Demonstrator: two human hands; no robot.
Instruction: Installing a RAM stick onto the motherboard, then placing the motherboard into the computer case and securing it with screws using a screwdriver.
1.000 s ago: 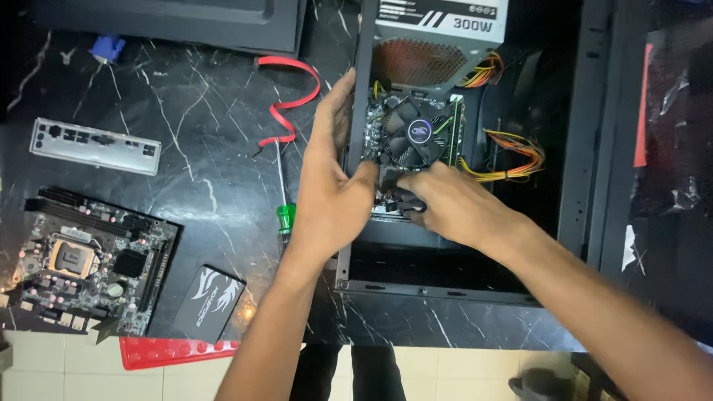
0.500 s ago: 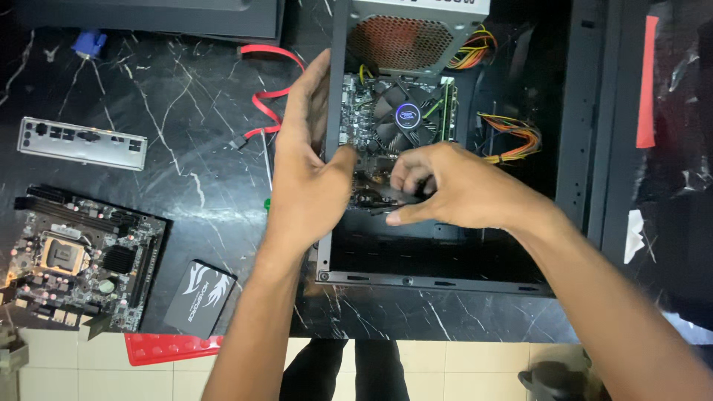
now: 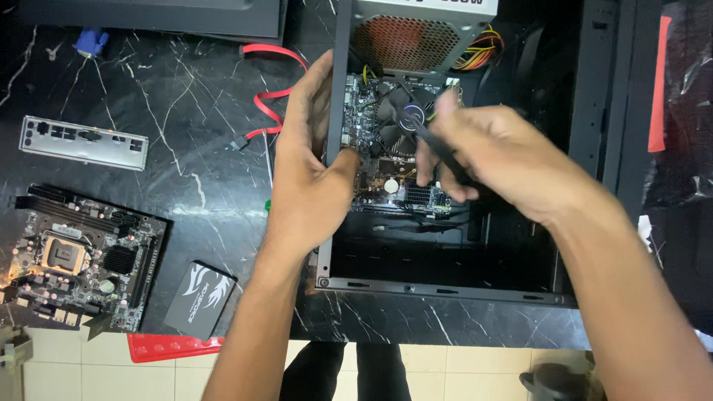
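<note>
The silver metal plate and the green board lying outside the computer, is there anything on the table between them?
No. In the head view, only bare black marble table separates the silver plate from the loose green board.
</note>
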